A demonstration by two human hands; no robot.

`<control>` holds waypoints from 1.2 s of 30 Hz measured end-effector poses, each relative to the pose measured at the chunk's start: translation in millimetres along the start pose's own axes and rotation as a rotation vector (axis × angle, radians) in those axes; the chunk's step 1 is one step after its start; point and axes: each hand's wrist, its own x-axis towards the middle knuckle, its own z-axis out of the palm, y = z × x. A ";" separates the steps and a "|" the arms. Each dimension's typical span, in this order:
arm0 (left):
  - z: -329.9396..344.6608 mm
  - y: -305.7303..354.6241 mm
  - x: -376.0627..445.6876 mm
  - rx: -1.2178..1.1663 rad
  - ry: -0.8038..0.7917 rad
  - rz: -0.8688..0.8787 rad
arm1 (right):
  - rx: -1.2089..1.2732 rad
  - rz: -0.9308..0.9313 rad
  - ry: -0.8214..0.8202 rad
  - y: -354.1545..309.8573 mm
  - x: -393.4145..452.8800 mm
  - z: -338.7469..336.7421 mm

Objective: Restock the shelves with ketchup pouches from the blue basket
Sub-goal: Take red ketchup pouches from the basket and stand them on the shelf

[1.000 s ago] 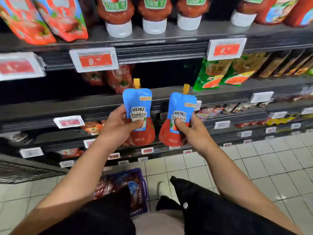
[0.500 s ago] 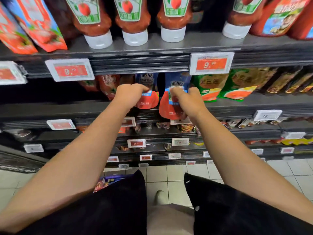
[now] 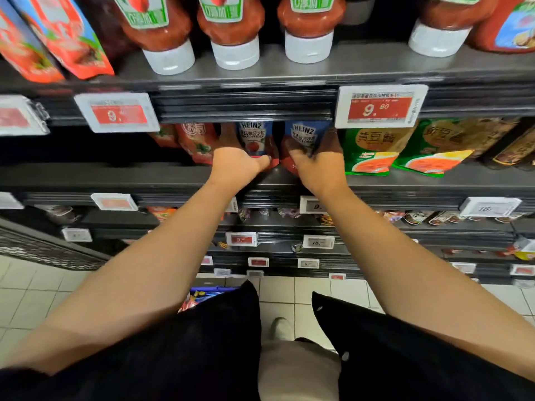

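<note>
The dark shelf [image 3: 434, 180] that takes the stock runs across the whole width, tucked under an upper shelf of inverted ketchup bottles [image 3: 231, 27]. Both arms reach into it near the middle of its front edge. Two blue-and-red Heinz pouches stand there side by side, upright, bases just behind that edge, tops hidden by the rail above. The left pouch [image 3: 254, 140] has the left hand [image 3: 236, 166] wrapped around its lower half, thumb across the front. The right pouch [image 3: 304, 137] is held low by the right hand [image 3: 318, 166], fingers curled onto its face, though shadow makes the exact grip hard to read. Green sauce pouches [image 3: 373, 149] sit just beside the right pouch, and red pouches [image 3: 197, 140] just beside the left.

Down on the tiled floor, the blue basket [image 3: 208, 293] shows only a sliver of rim and contents past the dark clothing.

The step in hand looks like seating this pair. Next calls for pushing them back until they stand unaided, letting go without toppling them, then bending to the basket for more.
</note>
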 end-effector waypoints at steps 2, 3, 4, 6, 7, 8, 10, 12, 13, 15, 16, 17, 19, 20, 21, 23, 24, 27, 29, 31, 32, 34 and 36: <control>7.0 -0.7 2.9 0.100 -0.062 -0.065 | -0.023 0.001 -0.061 5.1 -2.0 1.5; 10.4 -2.8 5.0 0.091 -0.072 -0.101 | -0.046 0.003 -0.072 7.4 -1.6 2.2; 13.4 -4.2 6.5 0.048 -0.068 -0.137 | -0.070 0.005 -0.073 8.5 -1.1 2.5; 19.4 -7.5 10.2 -0.028 -0.063 -0.183 | -0.129 0.010 -0.057 9.9 1.3 4.6; 21.6 -8.4 11.7 -0.039 -0.060 -0.202 | -0.160 0.008 -0.039 10.3 3.2 6.8; 24.0 -7.7 13.3 -0.070 -0.056 -0.221 | -0.177 0.009 -0.018 9.1 6.1 9.4; 26.5 -3.1 13.6 -0.168 -0.027 -0.236 | -0.167 0.024 -0.001 5.9 12.3 14.8; 28.0 2.6 17.7 -0.260 0.041 -0.164 | -0.149 0.066 -0.006 0.4 20.1 18.1; 27.3 6.3 20.5 -0.278 0.078 -0.090 | -0.114 0.093 0.003 -0.4 26.1 20.0; 27.0 13.0 26.8 -0.306 0.097 -0.006 | -0.050 0.141 0.006 1.1 39.4 22.3; 27.1 14.1 31.1 -0.309 0.103 -0.002 | -0.044 0.154 -0.009 2.7 46.1 24.0; 27.6 13.5 36.2 -0.298 0.112 -0.009 | -0.054 0.158 -0.029 5.3 51.6 26.8; 29.1 10.1 43.4 -0.249 0.113 -0.030 | -0.061 0.160 -0.039 7.7 59.3 32.2; 30.1 8.6 44.7 -0.255 0.113 -0.029 | -0.045 0.175 -0.024 8.4 60.7 35.0; 31.0 7.7 45.0 -0.279 0.113 -0.019 | -0.037 0.181 -0.003 9.4 62.8 37.3; 32.2 5.9 42.7 -0.313 0.135 -0.004 | -0.039 0.136 0.053 12.9 60.7 40.8; 32.9 4.1 41.8 -0.312 0.149 0.007 | -0.038 0.100 0.087 15.1 58.8 41.6; 37.3 -1.6 43.7 -0.265 0.197 0.063 | 0.007 0.025 0.184 23.1 56.2 43.1; 42.1 -3.9 49.9 -0.202 0.228 0.075 | -0.012 -0.007 0.203 26.4 57.2 44.5; 46.4 -6.6 57.2 -0.156 0.255 0.078 | -0.085 -0.068 0.252 29.9 61.0 47.6; 48.3 -7.3 61.2 -0.148 0.260 0.082 | -0.137 -0.094 0.268 31.6 62.7 48.8; 50.4 -8.3 68.2 -0.125 0.254 0.077 | -0.242 -0.110 0.282 33.0 69.2 51.9; 51.2 -8.4 74.5 -0.083 0.246 0.058 | -0.280 -0.093 0.287 31.8 75.0 55.2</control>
